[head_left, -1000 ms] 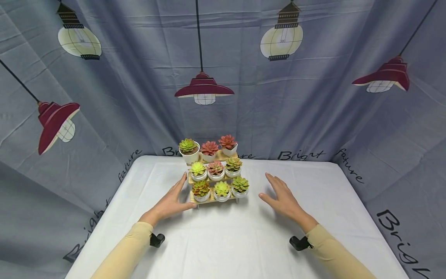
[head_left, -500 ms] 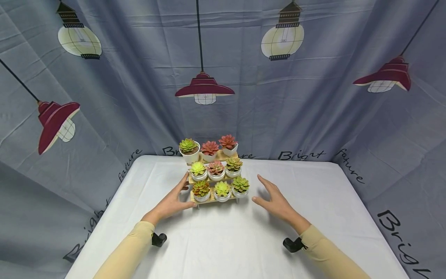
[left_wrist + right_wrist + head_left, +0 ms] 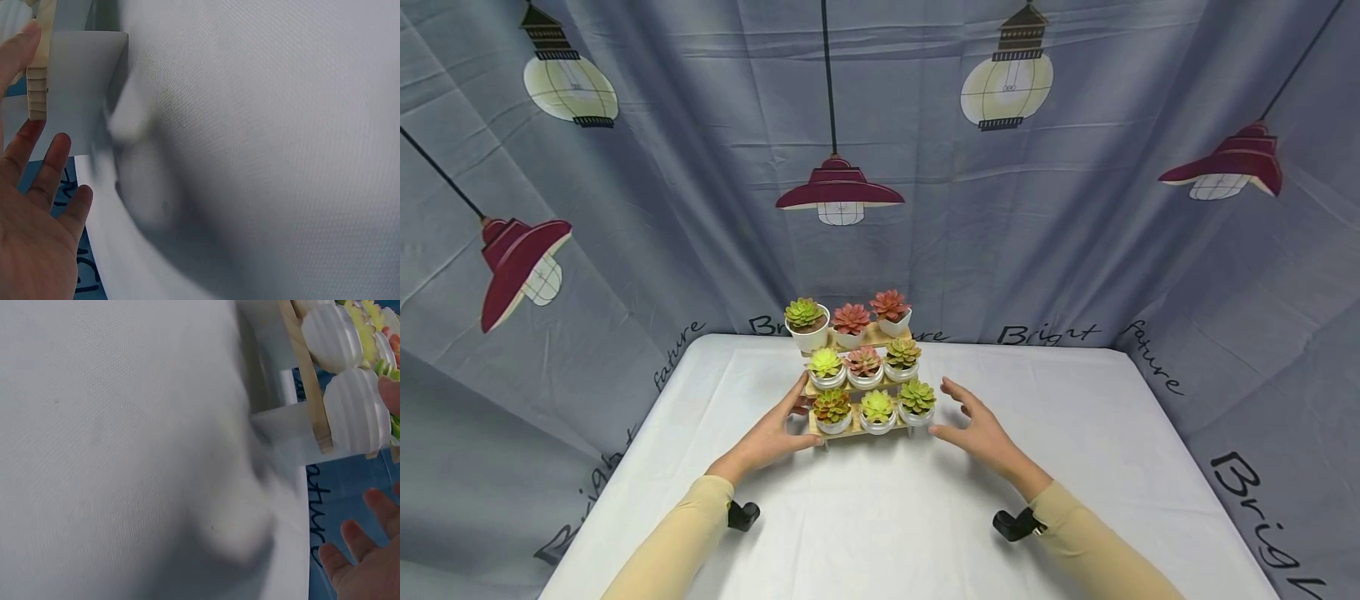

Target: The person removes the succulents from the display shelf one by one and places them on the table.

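A three-tier stand with wooden boards (image 3: 872,335) and white side panels (image 3: 81,81) bears several small potted succulents in green, yellow-green and red. My left hand (image 3: 767,437) is at the stand's left end, fingers extended. In the left wrist view its thumb (image 3: 25,47) lies against a wooden board while a fingertip meets the board's end. On the other side, my right hand (image 3: 985,433) is spread beside the right end. Its thumb is close to the front right succulent's white ribbed pot (image 3: 356,412); whether they touch I cannot tell. The other right fingers (image 3: 359,540) stand apart from the stand.
The stand is near the back edge of a table covered with a white cloth (image 3: 880,517). Behind and around hangs a grey-blue curtain (image 3: 925,250) printed with lamps and lettering. A black wrist mount (image 3: 743,516) sits below my left hand, another (image 3: 1017,525) below the right.
My right hand has moved left, up to the stand's right end. My left hand has shifted slightly, its fingers nearer the stand. The stand and the plants have stayed in place.
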`<control>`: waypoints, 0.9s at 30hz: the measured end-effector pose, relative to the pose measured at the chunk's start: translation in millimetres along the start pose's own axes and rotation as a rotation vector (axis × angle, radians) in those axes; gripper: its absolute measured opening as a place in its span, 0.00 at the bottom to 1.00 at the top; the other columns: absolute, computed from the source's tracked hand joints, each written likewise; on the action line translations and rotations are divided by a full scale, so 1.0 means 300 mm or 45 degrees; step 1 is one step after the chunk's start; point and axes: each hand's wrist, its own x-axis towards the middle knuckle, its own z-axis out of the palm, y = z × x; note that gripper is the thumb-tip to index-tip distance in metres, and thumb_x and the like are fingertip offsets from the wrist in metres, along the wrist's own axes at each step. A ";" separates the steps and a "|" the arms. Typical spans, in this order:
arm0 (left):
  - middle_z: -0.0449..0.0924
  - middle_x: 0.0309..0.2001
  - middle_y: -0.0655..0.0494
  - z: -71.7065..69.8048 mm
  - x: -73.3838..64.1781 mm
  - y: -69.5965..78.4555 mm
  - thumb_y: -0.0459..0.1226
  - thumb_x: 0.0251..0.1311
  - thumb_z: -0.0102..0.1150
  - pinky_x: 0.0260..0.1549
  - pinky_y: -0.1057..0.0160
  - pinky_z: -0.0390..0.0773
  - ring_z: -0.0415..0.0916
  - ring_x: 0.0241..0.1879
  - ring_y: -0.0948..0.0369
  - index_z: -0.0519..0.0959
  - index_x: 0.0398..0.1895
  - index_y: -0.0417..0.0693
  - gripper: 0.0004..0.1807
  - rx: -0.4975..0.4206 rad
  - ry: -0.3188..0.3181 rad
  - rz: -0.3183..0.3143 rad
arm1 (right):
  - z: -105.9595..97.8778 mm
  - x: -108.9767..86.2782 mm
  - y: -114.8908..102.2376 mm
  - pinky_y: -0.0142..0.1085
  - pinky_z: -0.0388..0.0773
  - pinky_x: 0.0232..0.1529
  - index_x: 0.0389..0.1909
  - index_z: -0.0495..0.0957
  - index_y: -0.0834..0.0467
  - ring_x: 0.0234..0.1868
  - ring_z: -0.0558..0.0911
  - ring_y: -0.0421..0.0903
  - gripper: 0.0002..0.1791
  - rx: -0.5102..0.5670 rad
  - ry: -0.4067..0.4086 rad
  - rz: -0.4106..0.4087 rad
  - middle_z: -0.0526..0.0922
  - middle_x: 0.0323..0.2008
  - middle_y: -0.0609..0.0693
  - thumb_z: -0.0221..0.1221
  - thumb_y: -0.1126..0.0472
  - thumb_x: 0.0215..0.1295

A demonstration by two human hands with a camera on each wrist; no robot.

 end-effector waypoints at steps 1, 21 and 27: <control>0.71 0.66 0.47 0.001 0.000 -0.001 0.45 0.54 0.79 0.67 0.37 0.60 0.70 0.64 0.49 0.38 0.84 0.69 0.65 -0.008 0.004 0.004 | 0.004 0.004 -0.001 0.57 0.52 0.74 0.81 0.55 0.52 0.77 0.59 0.56 0.51 0.009 0.005 0.009 0.63 0.76 0.56 0.73 0.50 0.62; 0.75 0.58 0.49 0.010 0.013 -0.005 0.43 0.54 0.80 0.66 0.41 0.64 0.74 0.58 0.53 0.38 0.84 0.73 0.66 -0.060 0.014 -0.029 | 0.063 0.042 0.011 0.57 0.55 0.73 0.77 0.63 0.52 0.75 0.63 0.56 0.47 0.117 0.020 0.031 0.67 0.73 0.54 0.75 0.53 0.59; 0.76 0.57 0.52 0.011 0.014 -0.007 0.44 0.54 0.79 0.66 0.44 0.65 0.75 0.56 0.57 0.38 0.84 0.73 0.65 -0.030 0.013 -0.040 | 0.073 0.047 0.015 0.55 0.56 0.73 0.76 0.65 0.53 0.73 0.64 0.55 0.46 0.136 0.041 0.061 0.69 0.72 0.53 0.76 0.52 0.58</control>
